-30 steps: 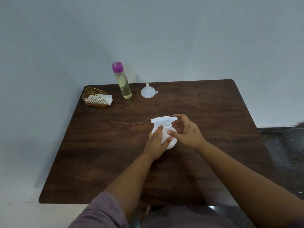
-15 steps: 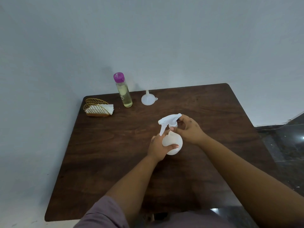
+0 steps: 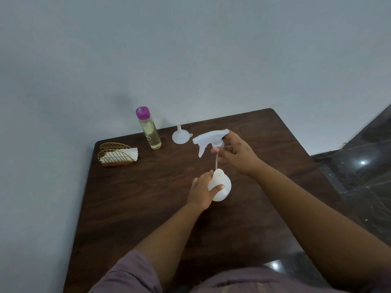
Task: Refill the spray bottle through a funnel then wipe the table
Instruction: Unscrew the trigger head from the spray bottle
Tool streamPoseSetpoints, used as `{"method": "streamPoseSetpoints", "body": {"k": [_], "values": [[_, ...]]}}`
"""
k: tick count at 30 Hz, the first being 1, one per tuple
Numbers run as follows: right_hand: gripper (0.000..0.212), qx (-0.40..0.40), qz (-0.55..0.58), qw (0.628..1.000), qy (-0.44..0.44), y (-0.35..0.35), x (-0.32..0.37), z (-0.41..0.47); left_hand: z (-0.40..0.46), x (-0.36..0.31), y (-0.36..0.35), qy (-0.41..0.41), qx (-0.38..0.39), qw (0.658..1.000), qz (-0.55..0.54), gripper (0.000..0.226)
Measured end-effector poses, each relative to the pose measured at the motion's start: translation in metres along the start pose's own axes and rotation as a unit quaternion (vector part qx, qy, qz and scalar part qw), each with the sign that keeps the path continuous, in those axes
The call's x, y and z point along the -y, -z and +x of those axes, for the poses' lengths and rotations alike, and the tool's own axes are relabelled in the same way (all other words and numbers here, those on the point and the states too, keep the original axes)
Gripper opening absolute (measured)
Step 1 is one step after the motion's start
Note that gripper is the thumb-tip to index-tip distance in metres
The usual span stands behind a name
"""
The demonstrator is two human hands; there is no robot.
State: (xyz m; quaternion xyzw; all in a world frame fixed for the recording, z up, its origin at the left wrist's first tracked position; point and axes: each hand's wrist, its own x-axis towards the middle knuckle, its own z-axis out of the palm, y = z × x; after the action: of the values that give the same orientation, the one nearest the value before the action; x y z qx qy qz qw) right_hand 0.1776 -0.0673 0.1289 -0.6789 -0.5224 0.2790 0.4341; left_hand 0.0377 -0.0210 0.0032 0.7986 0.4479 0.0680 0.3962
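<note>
While left hand (image 3: 201,192) grips round bottle (image 3: 222,187), right hand (image 3: 237,154) lifts plastic sprayer (image 3: 209,140).

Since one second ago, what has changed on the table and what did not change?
The right hand has lifted the spray head up out of the white bottle; its thin tube now shows above the bottle's neck. The left hand keeps its grip on the bottle, which stays on the table. The funnel, the purple-capped bottle and the napkin holder did not move.
</note>
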Motion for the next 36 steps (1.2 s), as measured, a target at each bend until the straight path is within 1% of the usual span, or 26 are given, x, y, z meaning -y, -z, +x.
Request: {"method": "streamPoseSetpoints", "body": {"k": [4, 7, 11, 13, 17, 18, 20, 21, 23, 26, 33, 36], "values": [[0.032, -0.027, 0.032, 0.999, 0.003, 0.006, 0.021, 0.000, 0.000, 0.000, 0.005, -0.016, 0.007, 1.000, 0.019, 0.067], [0.028, -0.070, 0.082, 0.994, -0.011, 0.008, 0.034, 0.000, 0.001, -0.001, 0.011, -0.030, 0.004, 0.999, 0.023, 0.065], [0.024, -0.145, 0.180, 0.972, -0.046, 0.012, 0.042, 0.000, 0.001, -0.006, 0.019, -0.059, -0.021, 0.998, -0.016, 0.061], [0.022, -0.166, 0.216, 0.960, -0.066, 0.016, 0.043, 0.000, 0.003, -0.010, 0.023, -0.076, -0.022, 0.996, -0.030, 0.060], [0.027, -0.172, 0.266, 0.944, -0.088, 0.020, 0.043, -0.002, 0.008, -0.018, 0.027, -0.095, 0.006, 0.995, -0.027, 0.061], [0.028, -0.174, 0.271, 0.942, -0.089, 0.019, 0.044, -0.002, 0.009, -0.019, 0.026, -0.105, 0.020, 0.994, -0.027, 0.058], [0.028, -0.183, 0.284, 0.937, -0.091, 0.017, 0.044, -0.004, 0.009, -0.021, 0.024, -0.118, 0.037, 0.992, -0.029, 0.044], [0.028, -0.189, 0.292, 0.933, -0.091, 0.017, 0.044, -0.005, 0.008, -0.022, 0.024, -0.118, 0.037, 0.992, -0.029, 0.038], [0.028, -0.201, 0.310, 0.925, -0.092, 0.019, 0.044, -0.005, 0.008, -0.022, 0.023, -0.114, 0.024, 0.993, -0.028, 0.033], [0.029, -0.217, 0.339, 0.910, -0.096, 0.026, 0.045, -0.006, 0.009, -0.020, 0.026, -0.106, 0.013, 0.994, -0.034, 0.032], [0.028, -0.254, 0.412, 0.868, -0.107, 0.041, 0.054, -0.002, 0.009, -0.015, 0.031, -0.086, 0.030, 0.996, -0.022, 0.034], [0.028, -0.263, 0.415, 0.862, -0.126, 0.047, 0.057, 0.001, 0.008, -0.014, 0.032, -0.090, 0.023, 0.996, -0.013, 0.035]]}}
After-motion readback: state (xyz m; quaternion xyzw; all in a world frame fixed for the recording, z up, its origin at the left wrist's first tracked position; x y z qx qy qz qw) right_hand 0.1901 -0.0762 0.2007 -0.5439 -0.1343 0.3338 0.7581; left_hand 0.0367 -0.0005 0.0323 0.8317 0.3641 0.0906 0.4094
